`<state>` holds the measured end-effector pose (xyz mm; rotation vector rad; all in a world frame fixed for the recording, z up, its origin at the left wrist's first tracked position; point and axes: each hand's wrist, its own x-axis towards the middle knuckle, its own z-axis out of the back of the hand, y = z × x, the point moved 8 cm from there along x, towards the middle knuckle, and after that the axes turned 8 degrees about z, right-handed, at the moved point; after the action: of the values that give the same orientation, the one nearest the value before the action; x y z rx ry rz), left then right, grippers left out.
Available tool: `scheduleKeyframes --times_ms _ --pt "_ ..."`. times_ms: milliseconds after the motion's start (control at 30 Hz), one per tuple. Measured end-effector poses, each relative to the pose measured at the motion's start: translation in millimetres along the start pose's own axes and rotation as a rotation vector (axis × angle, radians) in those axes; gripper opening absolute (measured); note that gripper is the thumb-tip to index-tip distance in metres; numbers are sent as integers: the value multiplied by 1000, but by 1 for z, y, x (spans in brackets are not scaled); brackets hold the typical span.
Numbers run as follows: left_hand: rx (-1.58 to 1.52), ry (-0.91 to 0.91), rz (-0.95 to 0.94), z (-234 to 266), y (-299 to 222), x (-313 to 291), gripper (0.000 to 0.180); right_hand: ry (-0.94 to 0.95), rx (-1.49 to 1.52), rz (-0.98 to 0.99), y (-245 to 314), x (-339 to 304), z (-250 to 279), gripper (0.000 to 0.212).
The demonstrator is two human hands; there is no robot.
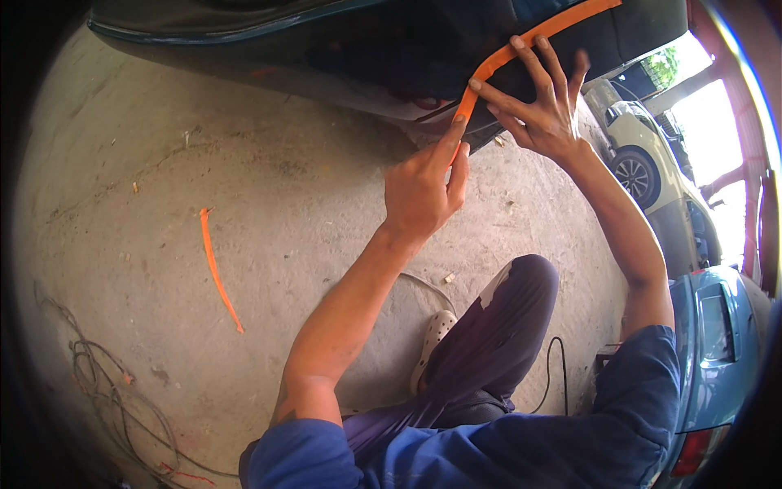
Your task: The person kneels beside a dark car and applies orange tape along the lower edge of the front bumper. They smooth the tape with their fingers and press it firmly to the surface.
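A strip of orange masking tape (573,17) runs along the lower part of a dark, glossy car body panel (366,61) and bends downward near the panel's edge. My left hand (425,186) has the tape's lower end between thumb and forefinger, the forefinger stretched along it. Above and to the right, my right hand (547,114) spreads its fingers against the panel, with some fingertips pressing on the tape around the bend. Its palm holds nothing.
Another orange tape strip (215,265) lies on the concrete floor (277,204) at left. A tangled cable (114,391) lies at lower left. My bent knee (525,289) is below my hands. A blue car (717,350) and a pale car (652,151) stand at right.
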<state>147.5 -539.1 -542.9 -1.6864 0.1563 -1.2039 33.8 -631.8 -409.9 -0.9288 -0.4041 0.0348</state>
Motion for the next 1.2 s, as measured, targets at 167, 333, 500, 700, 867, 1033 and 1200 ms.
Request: scheduleKeyframes --times_ms 167,333,500,700,867,1033,1200 --pt "2 18 8 0 0 0 38 -71 53 -24 7 8 7 38" --pt "16 -5 2 2 0 0 40 -180 85 -104 11 17 12 33" --pt "27 -17 -3 2 -1 -1 41 -218 79 -141 13 23 14 29" --pt "58 8 15 2 1 -1 42 -216 96 -165 12 20 11 29" --pt "76 -40 -10 4 -2 -1 44 -209 89 -166 11 16 6 38" --pt "88 -47 -28 2 -6 -5 44 -225 92 -172 13 12 3 43" --pt "116 -37 -15 1 -6 -8 44 -257 88 -167 14 12 3 40"
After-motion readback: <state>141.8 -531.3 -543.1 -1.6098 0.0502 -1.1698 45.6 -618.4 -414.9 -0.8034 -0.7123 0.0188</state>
